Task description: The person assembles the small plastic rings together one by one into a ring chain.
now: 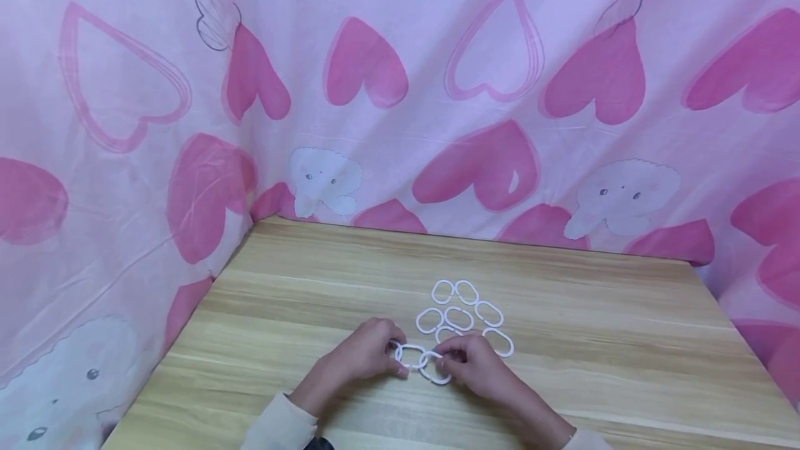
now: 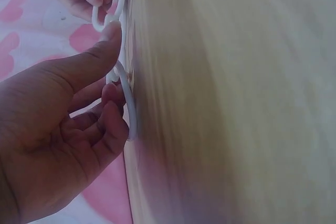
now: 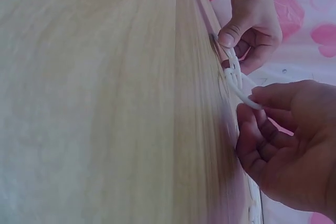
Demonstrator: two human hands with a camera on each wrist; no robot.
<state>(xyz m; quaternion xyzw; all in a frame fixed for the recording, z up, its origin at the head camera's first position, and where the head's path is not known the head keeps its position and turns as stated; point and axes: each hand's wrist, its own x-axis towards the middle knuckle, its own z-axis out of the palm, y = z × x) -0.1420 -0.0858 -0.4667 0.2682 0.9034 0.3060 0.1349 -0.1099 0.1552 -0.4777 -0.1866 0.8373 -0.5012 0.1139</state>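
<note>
White oval plastic chain links are joined in a short chain between my two hands, low over the wooden table. My left hand (image 1: 373,349) pinches the chain's left end between thumb and fingers, partly hiding the end link (image 2: 131,111). A middle link (image 1: 411,346) spans the gap between the hands. It hooks into the right link (image 1: 439,383), which my right hand (image 1: 475,364) pinches between thumb and fingertips. In the right wrist view, this tilted link (image 3: 242,96) shows its curved side leading into the chain.
Several loose white links (image 1: 502,318) lie grouped on the wooden table (image 1: 300,283), just beyond the right hand. Some are partly behind that hand. A pink curtain (image 1: 425,110) with hearts and white cartoon animals hangs along the table's back and sides.
</note>
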